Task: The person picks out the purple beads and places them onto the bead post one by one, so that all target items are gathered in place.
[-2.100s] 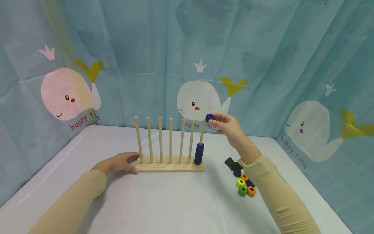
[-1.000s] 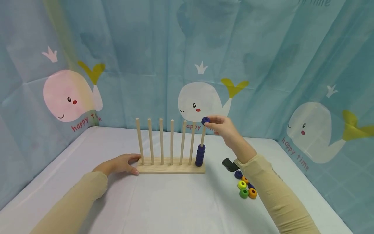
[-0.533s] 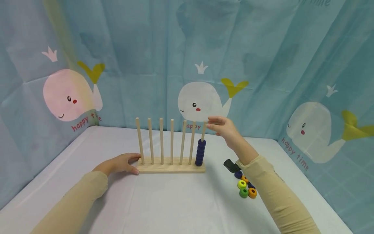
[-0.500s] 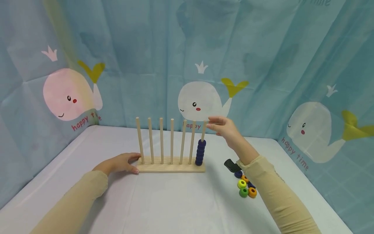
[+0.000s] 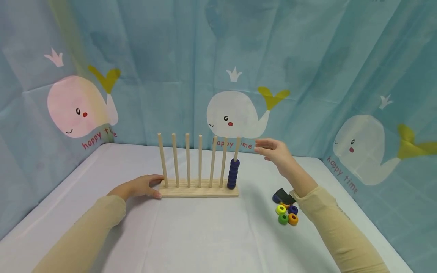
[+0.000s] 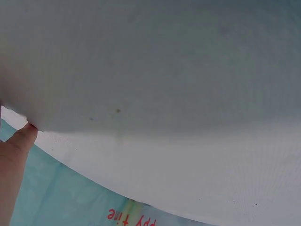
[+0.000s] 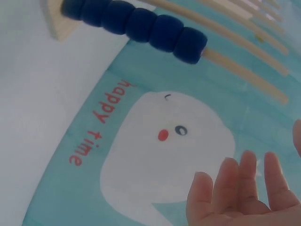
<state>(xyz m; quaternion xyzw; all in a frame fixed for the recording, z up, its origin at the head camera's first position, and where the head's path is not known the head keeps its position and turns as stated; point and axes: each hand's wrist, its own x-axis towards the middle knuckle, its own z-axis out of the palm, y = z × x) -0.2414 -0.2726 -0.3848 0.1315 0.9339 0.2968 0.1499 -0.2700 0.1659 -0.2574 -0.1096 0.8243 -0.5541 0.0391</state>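
A wooden peg stand [image 5: 198,194] with several upright pegs sits on the white table. Its rightmost peg carries a stack of dark blue beads [image 5: 233,174], seen close up in the right wrist view as a blue column [image 7: 138,23]. My left hand [image 5: 139,187] grips the left end of the base, thumb at the front and fingers behind. The left wrist view catches only part of that hand [image 6: 16,148] at its edge. My right hand [image 5: 275,152] is in the air right of the rightmost peg, holding nothing, its fingers apart in the right wrist view.
Loose beads lie right of the stand: yellow [image 5: 281,209], green [image 5: 283,219], orange [image 5: 293,218] and blue [image 5: 292,209]. A black piece at my right wrist [image 5: 285,196] overlaps others behind. A whale-print curtain [image 5: 164,76] rises around the table.
My right hand brought a blue bead over the rightmost peg and let go. The bead dropped onto the stack, and the hand has moved right, away from the peg. The left hand stayed put.
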